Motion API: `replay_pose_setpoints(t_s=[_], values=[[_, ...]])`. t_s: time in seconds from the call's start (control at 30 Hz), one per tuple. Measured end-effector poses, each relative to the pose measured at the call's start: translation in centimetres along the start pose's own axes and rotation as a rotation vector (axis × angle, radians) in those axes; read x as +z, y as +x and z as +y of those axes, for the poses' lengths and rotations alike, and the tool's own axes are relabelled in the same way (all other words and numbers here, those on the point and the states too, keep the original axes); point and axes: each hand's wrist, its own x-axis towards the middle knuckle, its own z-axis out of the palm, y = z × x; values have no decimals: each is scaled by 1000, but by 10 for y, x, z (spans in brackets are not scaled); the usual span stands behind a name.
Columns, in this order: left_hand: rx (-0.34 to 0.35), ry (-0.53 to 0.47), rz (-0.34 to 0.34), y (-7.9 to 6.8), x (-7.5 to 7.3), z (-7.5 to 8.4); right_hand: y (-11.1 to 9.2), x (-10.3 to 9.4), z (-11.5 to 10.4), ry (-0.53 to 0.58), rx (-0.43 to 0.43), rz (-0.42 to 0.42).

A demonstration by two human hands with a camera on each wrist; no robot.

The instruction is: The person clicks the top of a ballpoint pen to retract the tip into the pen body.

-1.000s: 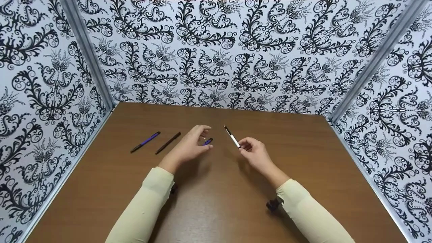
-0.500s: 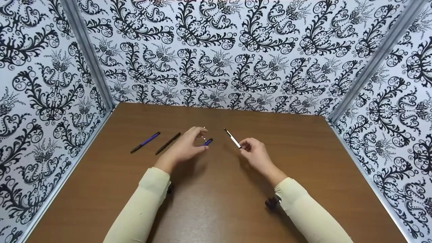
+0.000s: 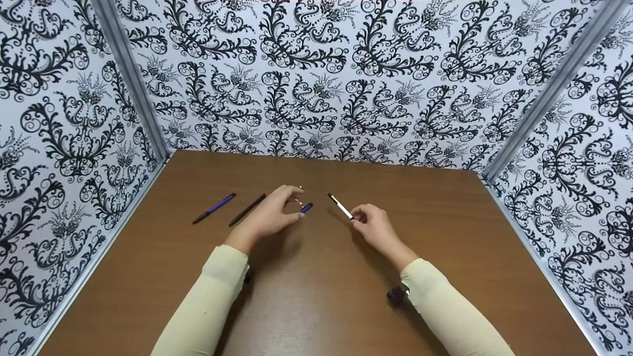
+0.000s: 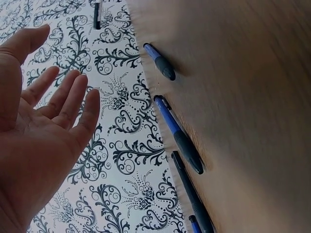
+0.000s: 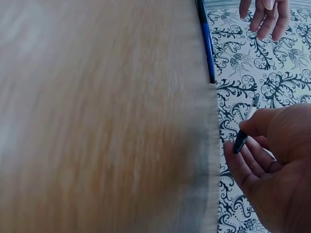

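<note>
My right hand [image 3: 376, 222] pinches the dark end of a white-and-black pen [image 3: 341, 206] between thumb and fingers, and the pen points away and to the left. In the right wrist view the dark tip [image 5: 240, 141] of this pen shows between the fingers. My left hand [image 3: 269, 212] hovers above the table with its fingers apart, holding nothing. Partly behind it lies a blue pen [image 3: 307, 207]. The left wrist view shows another blue pen [image 4: 176, 131] with a dark grip, hidden by the hand in the head view.
A black pen [image 3: 247, 210] and a blue pen [image 3: 214, 207] lie slanted on the brown table [image 3: 306, 296], left of my left hand. Patterned panels [image 3: 316, 99] with grey corner posts enclose the table at the back and sides.
My left hand has shifted slightly left and then stayed. In my right hand, the far end of the white-and-black pen has dipped a little. The pens on the table have not moved.
</note>
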Motion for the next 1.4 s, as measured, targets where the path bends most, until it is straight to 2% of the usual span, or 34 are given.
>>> replay_pose_setpoints(t_s=[0.4, 0.9, 1.13, 1.4], values=[[-1, 0, 5, 0, -1, 3, 3, 6, 8, -57, 31, -15], [13, -17, 6, 1, -3, 1, 10, 4, 9, -128, 93, -48], [5, -10, -1, 2, -4, 0, 9, 5, 9, -125, 125, -59], [30, -15, 22, 2, -5, -2, 9, 4, 11, -94, 162, -54]])
